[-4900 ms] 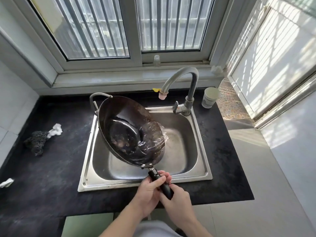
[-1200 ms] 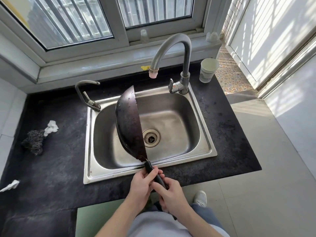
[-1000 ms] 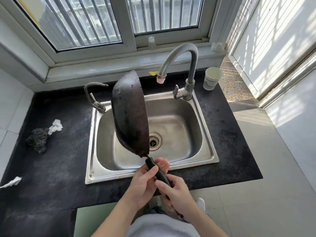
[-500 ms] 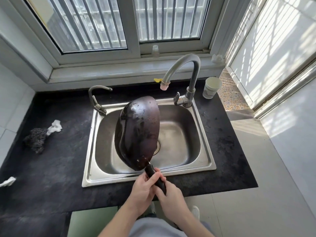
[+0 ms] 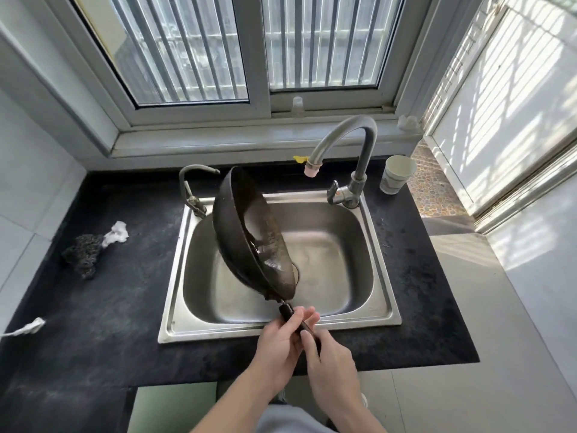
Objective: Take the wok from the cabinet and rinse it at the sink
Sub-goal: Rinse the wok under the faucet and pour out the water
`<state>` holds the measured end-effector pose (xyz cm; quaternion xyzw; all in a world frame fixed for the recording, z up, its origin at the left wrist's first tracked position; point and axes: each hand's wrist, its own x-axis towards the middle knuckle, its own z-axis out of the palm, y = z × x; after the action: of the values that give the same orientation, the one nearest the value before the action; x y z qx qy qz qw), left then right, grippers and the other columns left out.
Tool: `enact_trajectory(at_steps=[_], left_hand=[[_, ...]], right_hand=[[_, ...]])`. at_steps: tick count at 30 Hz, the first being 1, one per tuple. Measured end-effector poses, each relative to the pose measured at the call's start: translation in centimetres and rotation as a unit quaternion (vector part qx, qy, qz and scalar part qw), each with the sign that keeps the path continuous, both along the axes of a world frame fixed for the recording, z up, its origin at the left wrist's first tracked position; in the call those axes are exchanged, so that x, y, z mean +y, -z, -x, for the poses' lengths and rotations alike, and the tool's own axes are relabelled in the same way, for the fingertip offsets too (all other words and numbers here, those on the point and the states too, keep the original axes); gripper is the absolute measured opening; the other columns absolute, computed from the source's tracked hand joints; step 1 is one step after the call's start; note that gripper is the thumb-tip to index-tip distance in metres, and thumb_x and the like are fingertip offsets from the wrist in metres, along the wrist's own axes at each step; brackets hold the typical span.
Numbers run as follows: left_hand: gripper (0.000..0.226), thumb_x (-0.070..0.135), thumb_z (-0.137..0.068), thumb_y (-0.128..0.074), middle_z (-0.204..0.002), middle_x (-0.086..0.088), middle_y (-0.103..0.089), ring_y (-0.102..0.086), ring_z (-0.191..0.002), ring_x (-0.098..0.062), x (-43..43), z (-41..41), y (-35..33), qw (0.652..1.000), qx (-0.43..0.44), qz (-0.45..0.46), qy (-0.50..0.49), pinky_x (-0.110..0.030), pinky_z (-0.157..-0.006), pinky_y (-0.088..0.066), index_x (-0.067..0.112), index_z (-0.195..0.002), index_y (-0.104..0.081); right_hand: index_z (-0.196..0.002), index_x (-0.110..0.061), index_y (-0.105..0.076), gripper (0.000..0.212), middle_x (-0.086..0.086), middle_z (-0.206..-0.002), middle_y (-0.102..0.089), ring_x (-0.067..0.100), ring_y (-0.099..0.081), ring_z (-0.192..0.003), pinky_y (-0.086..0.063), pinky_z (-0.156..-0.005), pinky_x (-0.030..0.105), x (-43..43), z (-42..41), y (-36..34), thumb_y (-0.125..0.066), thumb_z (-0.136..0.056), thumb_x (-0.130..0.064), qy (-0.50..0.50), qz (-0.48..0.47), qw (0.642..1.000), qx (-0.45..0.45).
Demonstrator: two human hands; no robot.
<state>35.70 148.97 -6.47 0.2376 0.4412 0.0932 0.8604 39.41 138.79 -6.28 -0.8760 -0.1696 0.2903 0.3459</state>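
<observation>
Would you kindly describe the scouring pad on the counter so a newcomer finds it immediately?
Start at the steel sink set in the black counter, then look left toward the tiled wall. There lies the scouring pad, with a crumpled white scrap at its upper right. It is the only dark, tangled, wiry lump; the other white scrap lies apart near the left edge.

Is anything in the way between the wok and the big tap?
Nothing visible. The left hand and right hand grip the wok by its handle, tilted over the sink; only open air separates it from the tap spout.
</observation>
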Motion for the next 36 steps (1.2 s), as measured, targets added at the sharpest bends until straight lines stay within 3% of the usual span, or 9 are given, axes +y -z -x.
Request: enact_trajectory(at_steps=[3,7,9,11,12,14,21,31,36], left_hand=[[0.021,0.009,-0.097,-0.057,-0.106,-0.019,-0.073,-0.071,-0.102,-0.025,-0.5,-0.9,0.3,1.000,0.027,0.001,0.002,-0.030,-0.076,-0.057,-0.007,-0.106,-0.065],[0.017,0.010,-0.094,-0.060,-0.101,-0.018,-0.075,-0.072,-0.099,-0.025,-0.6,-0.8,0.8,0.999,0.013,0.006,0.037,-0.033,-0.083,-0.055,-0.005,-0.101,-0.066],[0.018,0.007,-0.094,-0.058,-0.104,-0.020,-0.074,-0.072,-0.101,-0.026,-0.2,0.0,0.8,0.998,-0.003,0.001,0.061,-0.033,-0.082,-0.058,-0.005,-0.104,-0.065],[0.021,0.005,-0.096,-0.055,-0.110,-0.023,-0.072,-0.071,-0.104,-0.028,0.5,0.9,0.9,0.996,-0.009,-0.010,0.085,-0.032,-0.079,-0.059,-0.007,-0.111,-0.062],[0.023,0.004,-0.095,-0.054,-0.113,-0.023,-0.071,-0.071,-0.105,-0.027,0.7,1.2,1.0,0.995,-0.012,-0.013,0.095,-0.031,-0.079,-0.059,-0.008,-0.114,-0.061],[0.028,0.006,-0.095,-0.055,-0.115,-0.022,-0.070,-0.071,-0.105,-0.025,1.1,1.6,1.0,0.993,-0.017,-0.011,0.113,-0.029,-0.080,-0.059,-0.008,-0.119,-0.058],[0.034,0.005,-0.096,-0.054,-0.107,-0.018,-0.070,-0.071,-0.102,-0.025,1.3,1.6,1.8,0.992,-0.026,0.014,0.126,-0.028,-0.081,-0.058,-0.011,-0.126,-0.052],[0.022,0.009,-0.098,-0.054,-0.096,-0.016,-0.070,-0.066,-0.099,-0.027,1.0,0.5,0.9,0.993,-0.032,-0.012,0.113,-0.036,-0.094,-0.051,-0.005,-0.114,-0.059],[0.019,0.009,-0.094,-0.059,-0.088,-0.014,-0.066,-0.065,-0.089,-0.024,-1.6,-1.2,-0.1,0.998,-0.033,-0.020,0.054,-0.036,-0.090,-0.051,-0.004,-0.108,-0.059]], right_hand=[[-0.113,-0.028,-0.061,0.029,-0.002,-0.108,-0.073,0.022,-0.065,-0.106,-0.039,-0.074,0.030,-0.1,0.1,-0.5,-0.056,-0.093,-0.048,0.022,0.004,0.999,-0.024],[-0.100,-0.029,-0.056,0.029,-0.007,-0.098,-0.070,0.017,-0.065,-0.096,-0.044,-0.074,0.031,-0.5,-0.2,-0.3,-0.066,-0.083,-0.051,0.033,0.035,0.999,0.000],[-0.097,-0.027,-0.056,0.031,-0.006,-0.088,-0.069,0.014,-0.066,-0.082,-0.053,-0.074,0.033,-0.6,-0.7,-0.3,-0.070,-0.080,-0.049,0.023,0.009,0.995,0.097],[-0.102,-0.017,-0.057,0.034,-0.001,-0.074,-0.067,0.016,-0.065,-0.058,-0.057,-0.056,0.037,-0.5,-0.9,-0.1,-0.073,-0.081,-0.039,0.013,-0.066,0.961,0.270],[-0.102,-0.011,-0.055,0.032,0.003,-0.065,-0.063,0.019,-0.059,-0.046,-0.052,-0.043,0.033,-0.5,-0.9,-0.1,-0.072,-0.084,-0.031,0.012,-0.108,0.931,0.348],[-0.095,-0.006,-0.051,0.022,0.006,-0.055,-0.051,0.019,-0.045,-0.035,-0.040,-0.035,0.024,-0.4,-0.5,-0.2,-0.066,-0.089,-0.021,0.009,-0.158,0.897,0.412],[-0.071,-0.007,-0.050,0.031,0.006,-0.046,-0.045,0.017,-0.038,-0.030,-0.035,-0.032,0.020,0.1,0.3,0.2,-0.057,-0.098,-0.019,0.038,-0.160,0.912,0.374],[-0.075,-0.009,-0.055,0.023,0.006,-0.049,-0.048,0.020,-0.041,-0.031,-0.037,-0.033,0.023,-0.1,-1.3,-1.0,-0.058,-0.097,-0.017,-0.024,-0.143,0.934,0.325],[-0.074,-0.006,-0.055,0.024,0.008,-0.049,-0.049,0.020,-0.042,-0.030,-0.036,-0.033,0.023,-2.1,-4.2,-2.3,-0.058,-0.096,-0.016,-0.085,-0.136,0.938,0.306]])
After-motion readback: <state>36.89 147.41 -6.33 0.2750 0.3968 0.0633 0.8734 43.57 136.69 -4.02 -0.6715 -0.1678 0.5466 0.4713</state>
